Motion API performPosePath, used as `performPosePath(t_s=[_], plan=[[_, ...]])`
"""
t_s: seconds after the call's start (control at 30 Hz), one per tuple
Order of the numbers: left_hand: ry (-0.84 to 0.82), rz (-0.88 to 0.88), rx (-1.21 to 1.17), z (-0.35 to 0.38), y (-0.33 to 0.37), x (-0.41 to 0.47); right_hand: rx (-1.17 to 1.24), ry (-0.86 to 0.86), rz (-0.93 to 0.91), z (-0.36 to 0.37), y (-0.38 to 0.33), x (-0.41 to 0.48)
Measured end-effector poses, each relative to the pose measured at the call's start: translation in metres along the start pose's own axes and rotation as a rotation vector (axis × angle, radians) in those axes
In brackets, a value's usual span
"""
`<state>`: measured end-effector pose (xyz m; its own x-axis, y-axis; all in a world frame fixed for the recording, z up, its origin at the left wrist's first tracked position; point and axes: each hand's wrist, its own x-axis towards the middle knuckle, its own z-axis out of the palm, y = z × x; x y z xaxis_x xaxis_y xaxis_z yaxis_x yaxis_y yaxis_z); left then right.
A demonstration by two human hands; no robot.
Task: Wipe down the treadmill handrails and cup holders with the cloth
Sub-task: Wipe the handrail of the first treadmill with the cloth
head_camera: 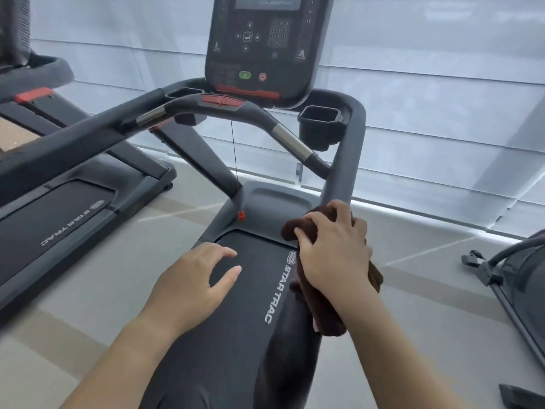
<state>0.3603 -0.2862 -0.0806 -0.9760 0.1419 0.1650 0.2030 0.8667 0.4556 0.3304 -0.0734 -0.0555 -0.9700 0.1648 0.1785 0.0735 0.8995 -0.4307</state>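
My right hand [333,252] presses a dark brown cloth [298,225] around the right handrail [348,160] of the black treadmill, low on the rail. Parts of the cloth hang below my wrist. My left hand [197,278] hovers over the belt [236,335] with fingers spread and holds nothing. The right cup holder [320,125] sits beside the console [265,45], the left cup holder [184,94] on the other side. The long left handrail [73,143] runs toward the lower left. A curved front bar [250,113] with silver grips crosses between them.
A red safety clip [241,215] dangles on a cord from the front bar. A second treadmill [59,208] stands to the left. Another machine's frame [501,270] is at the right edge. Window blinds fill the wall ahead.
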Motion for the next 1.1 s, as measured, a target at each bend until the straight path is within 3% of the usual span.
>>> performPosePath(t_s=[0.2,0.33,0.43,0.63,0.83,1.1], plan=[[-0.012,0.124,-0.109,-0.004,-0.013,0.050,-0.326,-0.008,0.036,0.013,-0.021,0.053],[-0.100,0.254,-0.146,-0.019,-0.028,0.086,-0.232,0.083,0.105,0.015,-0.017,0.038],[-0.238,0.361,-0.153,-0.046,-0.028,0.106,-0.147,0.070,0.265,0.008,-0.025,0.017],[-0.458,0.498,-0.117,-0.105,-0.016,0.131,-0.381,0.001,0.337,0.009,-0.068,-0.021],[-0.490,0.537,-0.134,-0.136,-0.015,0.162,-0.341,0.047,0.389,0.010,-0.060,0.011],[-0.527,0.533,-0.121,-0.117,-0.022,0.208,-0.314,0.059,0.398,0.017,-0.044,0.065]])
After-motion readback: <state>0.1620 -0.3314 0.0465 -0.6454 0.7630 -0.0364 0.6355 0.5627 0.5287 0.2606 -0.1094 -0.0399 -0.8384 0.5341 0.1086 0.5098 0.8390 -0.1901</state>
